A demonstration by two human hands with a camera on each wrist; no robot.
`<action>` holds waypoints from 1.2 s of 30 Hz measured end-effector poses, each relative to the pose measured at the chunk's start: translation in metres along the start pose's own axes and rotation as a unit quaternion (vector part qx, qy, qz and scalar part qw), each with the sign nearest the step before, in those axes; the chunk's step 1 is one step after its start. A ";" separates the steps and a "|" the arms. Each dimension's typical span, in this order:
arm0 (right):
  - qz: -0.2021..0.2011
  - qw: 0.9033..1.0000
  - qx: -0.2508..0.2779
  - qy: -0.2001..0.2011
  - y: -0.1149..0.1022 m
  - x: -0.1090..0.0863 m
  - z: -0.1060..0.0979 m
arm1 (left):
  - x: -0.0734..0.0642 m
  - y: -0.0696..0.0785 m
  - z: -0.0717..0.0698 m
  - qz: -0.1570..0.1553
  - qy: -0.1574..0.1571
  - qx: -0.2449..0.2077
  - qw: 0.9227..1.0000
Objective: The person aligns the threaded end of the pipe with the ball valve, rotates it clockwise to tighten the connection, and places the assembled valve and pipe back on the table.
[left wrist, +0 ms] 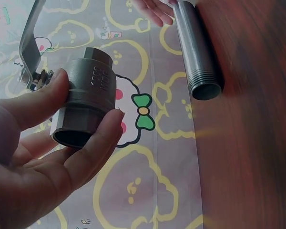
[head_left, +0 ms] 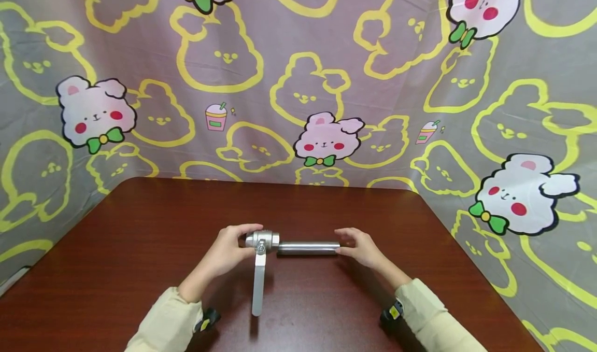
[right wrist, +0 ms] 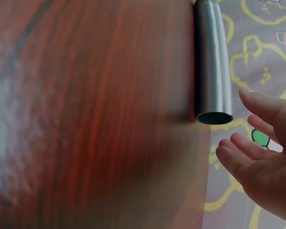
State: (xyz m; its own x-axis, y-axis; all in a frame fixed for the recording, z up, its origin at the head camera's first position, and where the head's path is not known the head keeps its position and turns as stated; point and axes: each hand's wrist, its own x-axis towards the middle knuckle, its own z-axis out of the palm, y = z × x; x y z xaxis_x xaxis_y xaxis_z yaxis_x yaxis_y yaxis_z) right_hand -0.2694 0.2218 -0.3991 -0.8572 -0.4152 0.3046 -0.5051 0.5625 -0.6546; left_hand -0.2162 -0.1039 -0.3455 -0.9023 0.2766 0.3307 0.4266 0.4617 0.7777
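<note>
Valve sat pinched in the left hand in the head view, its lever pointing between the pale sleeves; right of it a pipe lay on the counter. The left wrist view showed thumb and fingers around its body, apart from the pipe's threaded end. In the right wrist view, the right hand held its fingers loosely spread just beside the pipe.

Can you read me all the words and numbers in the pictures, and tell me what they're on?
I can't read any for sure.
Valve: raised marks on its side, turned sideways and too blurred to spell out.
Wrist bands: yellow patches, too small to tell if anything is printed there.
Pink cup drawn on the curtain: a green patch, no word I can make out.
Pipe: no writing that I can see.
</note>
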 end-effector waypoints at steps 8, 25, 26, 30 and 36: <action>-0.001 1.000 0.015 -0.026 0.008 0.007 0.000 | 0.000 0.000 0.002 0.009 0.001 -0.002 1.000; 0.001 0.997 -0.012 -0.070 0.012 0.015 0.006 | 0.001 -0.001 0.004 0.010 -0.001 0.012 1.000; -0.001 0.997 -0.016 -0.070 0.011 0.015 0.006 | 0.001 -0.001 0.004 0.012 -0.002 0.013 1.000; -0.008 0.997 -0.033 -0.072 0.011 0.016 0.009 | 0.001 -0.001 0.005 0.018 -0.004 0.015 1.000; -0.013 0.995 -0.074 -0.067 0.012 0.017 0.009 | 0.003 0.001 0.003 0.017 -0.014 0.010 1.000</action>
State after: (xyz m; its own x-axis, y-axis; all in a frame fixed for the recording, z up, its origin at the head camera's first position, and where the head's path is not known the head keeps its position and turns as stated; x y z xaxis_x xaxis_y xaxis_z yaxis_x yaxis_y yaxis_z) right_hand -0.2893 0.2148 -0.4084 -0.8279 -0.5164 0.2189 -0.5444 0.6458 -0.5353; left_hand -0.2184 -0.1001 -0.3457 -0.8851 0.3156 0.3421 0.4588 0.4677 0.7555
